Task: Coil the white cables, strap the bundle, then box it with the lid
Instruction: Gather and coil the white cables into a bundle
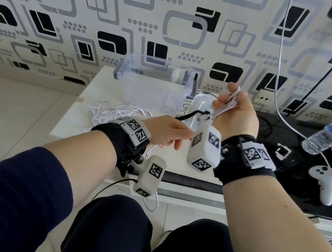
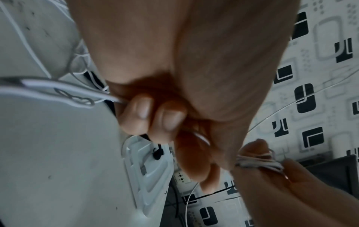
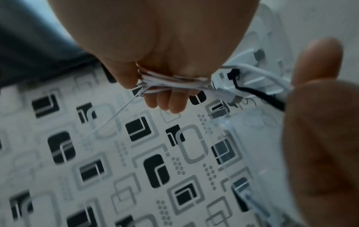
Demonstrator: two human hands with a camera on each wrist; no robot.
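Stage: I judge coiling under way; strapping and boxing not yet done.
Right hand (image 1: 236, 113): raised above the table (image 1: 90, 100), palm side turned away from me. Several turns of white cable lie wound across it; its fingers (image 3: 170, 101) are curled loosely under the turns, holding them.
Coil (image 3: 172, 82): a flat band of parallel strands across my right palm. In the head view its long axis runs on a slant, high end toward the wall, low end toward my left hand. A plug end hangs at the low end.
Left hand (image 1: 168, 131): low and near, just beside the right wrist. Its fingers (image 2: 153, 113) are curled shut around a white strand, feeding it toward the coil.
Slack (image 1: 116, 113): a loose tangle of white cable on the table behind my left wrist, still to be wound in.
Strap (image 1: 193, 114): black, thin, one end at the coil's low end, running toward my left hand; not closed round the bundle as far as I can see.
Box (image 1: 154, 82): clear, open, at the table's far side by the wall, holding nothing that I can make out.
Lid (image 1: 201, 107): white, lying flat on the table beside the box, beneath the coil.
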